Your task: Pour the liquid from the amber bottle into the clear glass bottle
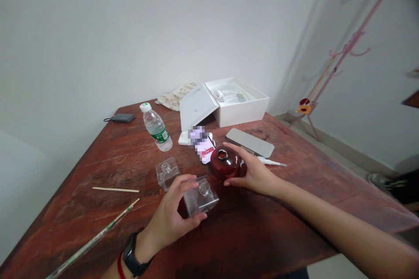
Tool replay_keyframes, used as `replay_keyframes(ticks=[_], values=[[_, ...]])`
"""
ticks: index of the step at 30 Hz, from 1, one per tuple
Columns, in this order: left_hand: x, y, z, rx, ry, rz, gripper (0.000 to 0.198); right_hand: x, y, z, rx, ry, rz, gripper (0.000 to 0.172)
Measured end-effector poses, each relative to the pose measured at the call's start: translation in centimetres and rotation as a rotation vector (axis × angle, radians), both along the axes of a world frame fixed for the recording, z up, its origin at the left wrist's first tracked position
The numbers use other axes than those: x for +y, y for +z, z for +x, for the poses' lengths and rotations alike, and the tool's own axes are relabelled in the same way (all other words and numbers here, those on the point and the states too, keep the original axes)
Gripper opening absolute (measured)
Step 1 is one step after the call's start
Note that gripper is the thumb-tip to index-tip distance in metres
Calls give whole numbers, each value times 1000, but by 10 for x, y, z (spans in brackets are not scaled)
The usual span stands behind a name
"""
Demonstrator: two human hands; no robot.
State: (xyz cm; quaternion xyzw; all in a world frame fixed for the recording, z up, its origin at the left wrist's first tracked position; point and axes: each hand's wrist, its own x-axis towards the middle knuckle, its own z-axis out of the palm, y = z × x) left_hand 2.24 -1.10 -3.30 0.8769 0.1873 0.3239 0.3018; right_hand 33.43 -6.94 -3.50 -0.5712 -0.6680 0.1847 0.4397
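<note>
My left hand (178, 207) has its thumb and fingers around a clear, square-sided plastic box (200, 198) with a round knob-like shape on top. A second clear box (167, 172) of the same kind stands just behind it. With thumb and fingers on its sides, my right hand (250, 172) grips a round, dark red glass bottle (225, 165) with a small open mouth. Behind the bottle lies a phone (205, 150) with its screen lit. A white pen-like item (270, 162) rests beyond my right hand.
A water bottle (157, 128) stands at the back left, near a small grey pouch (121, 118). An open white box (242, 113) sits at the back. A grey flat case (250, 141) lies before it. Thin sticks (115, 189) lie on the left of the wooden table (131, 157).
</note>
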Motion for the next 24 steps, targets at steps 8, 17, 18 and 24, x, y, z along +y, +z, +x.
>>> replay_keyframes(ticks=[8, 17, 18, 24], values=[[0, 0, 0, -1, 5, -10, 57, 1, 4, 2, -10, 39, -10, 104], [-1, 1, -1, 12, 0, -23, 58, 0, 5, 3, -39, 61, 3, 104], [-1, 1, -1, 9, -1, -24, 58, 0, 5, 3, -41, 64, 5, 104], [0, 1, -1, 15, 2, -24, 59, 0, 6, 3, -38, 73, 5, 102]])
